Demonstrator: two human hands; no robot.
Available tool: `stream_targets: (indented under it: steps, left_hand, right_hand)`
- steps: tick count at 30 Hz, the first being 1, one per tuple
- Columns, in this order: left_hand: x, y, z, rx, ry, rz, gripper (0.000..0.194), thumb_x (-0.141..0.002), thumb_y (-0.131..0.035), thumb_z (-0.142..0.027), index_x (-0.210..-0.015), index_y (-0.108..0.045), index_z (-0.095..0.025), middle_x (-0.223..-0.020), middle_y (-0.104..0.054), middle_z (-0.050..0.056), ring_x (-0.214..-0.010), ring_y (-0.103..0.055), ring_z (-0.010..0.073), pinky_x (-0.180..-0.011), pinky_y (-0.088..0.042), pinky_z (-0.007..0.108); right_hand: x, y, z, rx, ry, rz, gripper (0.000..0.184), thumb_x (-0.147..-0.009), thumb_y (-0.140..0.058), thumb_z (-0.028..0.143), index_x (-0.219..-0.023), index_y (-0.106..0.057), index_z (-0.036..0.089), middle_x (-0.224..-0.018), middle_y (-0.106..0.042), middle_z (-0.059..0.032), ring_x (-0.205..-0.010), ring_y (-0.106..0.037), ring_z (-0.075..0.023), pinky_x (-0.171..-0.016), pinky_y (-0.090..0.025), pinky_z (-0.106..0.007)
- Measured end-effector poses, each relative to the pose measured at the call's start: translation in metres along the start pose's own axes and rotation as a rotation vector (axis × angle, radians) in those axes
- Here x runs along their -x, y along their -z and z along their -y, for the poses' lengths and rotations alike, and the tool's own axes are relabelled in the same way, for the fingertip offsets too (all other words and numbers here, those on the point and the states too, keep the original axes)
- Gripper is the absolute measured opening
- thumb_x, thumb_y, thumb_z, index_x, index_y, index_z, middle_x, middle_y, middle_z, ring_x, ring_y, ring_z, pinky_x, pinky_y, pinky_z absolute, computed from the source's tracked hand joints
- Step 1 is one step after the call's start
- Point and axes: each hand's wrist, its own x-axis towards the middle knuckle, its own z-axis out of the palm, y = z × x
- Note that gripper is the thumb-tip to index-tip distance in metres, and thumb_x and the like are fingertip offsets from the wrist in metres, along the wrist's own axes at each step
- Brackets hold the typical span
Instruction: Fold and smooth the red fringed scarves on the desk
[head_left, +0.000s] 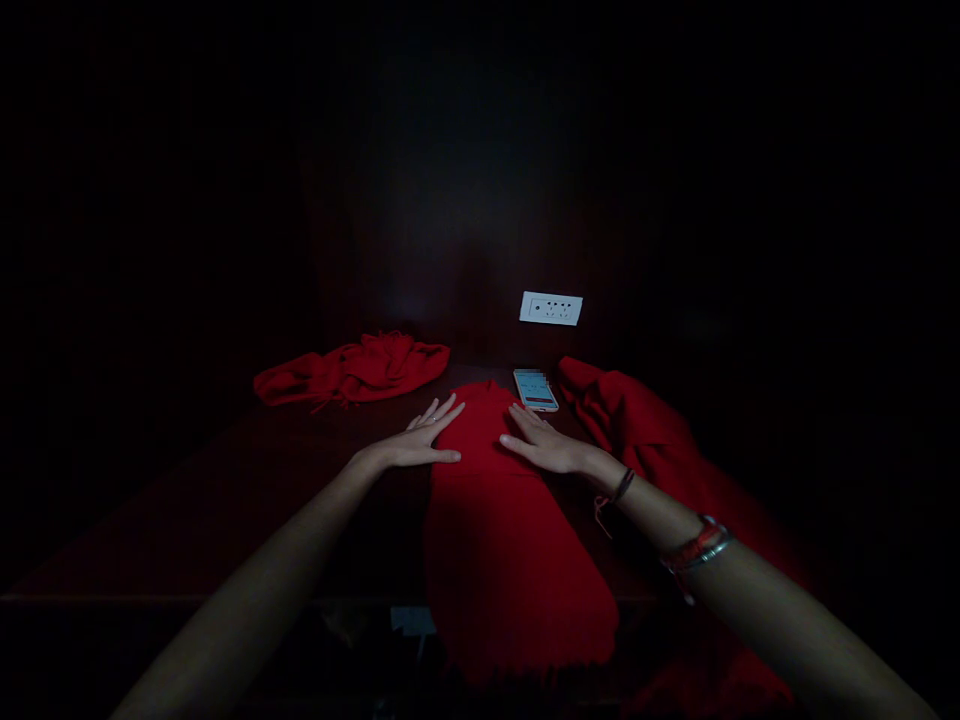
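Observation:
A red fringed scarf (499, 540) lies lengthwise on the dark table, its near end hanging over the front edge. My left hand (421, 440) rests at the scarf's left edge, fingers spread and thumb on the cloth; a ring shows on one finger. On the opposite edge lies my right hand (546, 442), palm down with fingers stretched out and the thumb pointing inward. Neither hand grips anything. A fold line crosses the cloth just below both hands.
A crumpled red scarf (356, 370) lies at the back left. More red cloth (645, 425) runs along the right side and down past the front edge. Behind my right hand is a lit phone (535, 390). A white socket panel (551, 308) is on the back wall.

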Motion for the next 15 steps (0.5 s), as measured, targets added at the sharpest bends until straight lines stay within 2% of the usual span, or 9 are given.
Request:
stream_targets:
  steps: [2,4,7,10,12,15]
  left_hand:
    - [0.000,0.002,-0.002,-0.007,0.017,-0.101,0.068,-0.075,-0.025,-0.058,-0.130,0.002,-0.027,-0.135,0.013,-0.002,-0.122,0.013,0.0216,-0.097,-0.007,0.042]
    - [-0.002,0.000,-0.002,-0.052,0.045,-0.140,0.066,-0.077,-0.020,-0.058,-0.130,0.002,-0.026,-0.136,0.009,-0.002,-0.122,0.013,0.0208,-0.097,-0.005,0.043]
    - [-0.005,-0.007,0.003,-0.114,0.085,-0.009,0.079,-0.071,-0.028,-0.063,-0.130,0.005,-0.023,-0.136,0.006,0.001,-0.122,0.011,0.0238,-0.096,-0.004,0.046]
    - [-0.008,-0.012,0.010,-0.113,0.126,0.122,0.086,-0.067,-0.031,-0.065,-0.129,0.009,-0.021,-0.136,0.003,0.005,-0.122,0.008,0.0250,-0.095,-0.004,0.048]
    - [-0.009,-0.013,0.012,-0.104,0.135,0.145,0.086,-0.067,-0.031,-0.065,-0.129,0.009,-0.021,-0.136,0.001,0.005,-0.122,0.008,0.0249,-0.095,-0.003,0.049]
    - [-0.008,-0.009,0.012,-0.081,0.113,0.145,0.088,-0.066,-0.033,-0.066,-0.129,0.008,-0.021,-0.135,0.004,0.004,-0.122,0.008,0.0243,-0.095,-0.002,0.048]
  right_hand:
    - [-0.014,0.007,0.009,0.000,0.016,-0.127,0.079,-0.074,-0.011,0.063,-0.131,-0.006,0.008,-0.137,-0.004,-0.0084,-0.124,0.002,-0.0187,-0.100,-0.004,-0.032]
    - [-0.029,0.002,0.018,0.023,-0.001,-0.160,0.075,-0.075,-0.011,0.061,-0.131,-0.006,0.011,-0.137,-0.004,-0.0075,-0.124,0.002,-0.0218,-0.099,-0.006,-0.036]
    - [-0.046,-0.023,0.022,0.059,-0.080,-0.079,0.070,-0.075,-0.013,0.060,-0.131,-0.006,0.020,-0.137,-0.002,-0.0046,-0.122,0.003,-0.0292,-0.096,-0.007,-0.047]
    - [-0.045,-0.043,0.014,0.091,-0.095,-0.080,0.069,-0.075,-0.009,0.062,-0.131,-0.003,0.023,-0.137,0.001,-0.0031,-0.122,0.005,-0.0291,-0.096,-0.005,-0.047]
    - [-0.039,-0.046,0.005,0.109,-0.078,-0.061,0.073,-0.073,-0.008,0.064,-0.131,-0.002,0.020,-0.137,0.003,-0.0040,-0.122,0.007,-0.0265,-0.097,-0.005,-0.043]
    - [-0.029,-0.039,-0.009,0.083,-0.069,-0.008,0.079,-0.071,-0.009,0.067,-0.131,-0.003,0.016,-0.137,0.004,-0.0051,-0.123,0.008,-0.0241,-0.098,-0.004,-0.041]
